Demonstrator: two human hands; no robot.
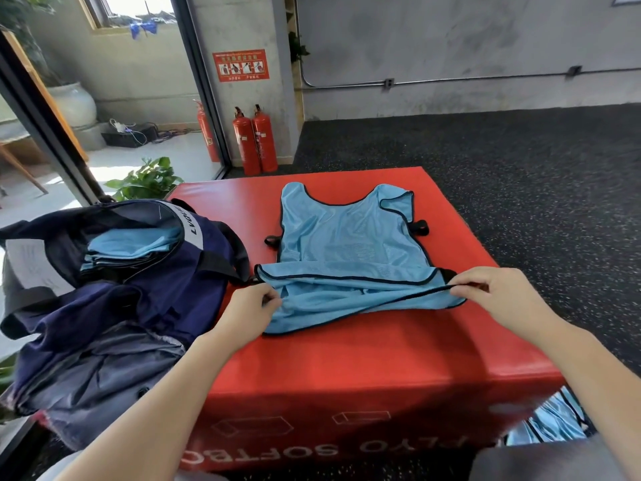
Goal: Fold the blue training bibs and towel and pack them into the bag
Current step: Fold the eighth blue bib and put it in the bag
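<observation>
I see my left hand [251,308] pinching the near hem of the blue bib [350,251], fingers curled on the fabric. My right hand [492,289] pinches the same black-trimmed hem at its other end, lifted a little off the red soft box [347,369]. Beyond both hands the bib lies flat on the box top, neck end farthest away. Left of my left hand sits the open navy bag [145,296], with folded bibs [135,248] stacked inside.

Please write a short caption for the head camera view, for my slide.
Both hands, left and right, pinch a blue bib on a red box.
</observation>
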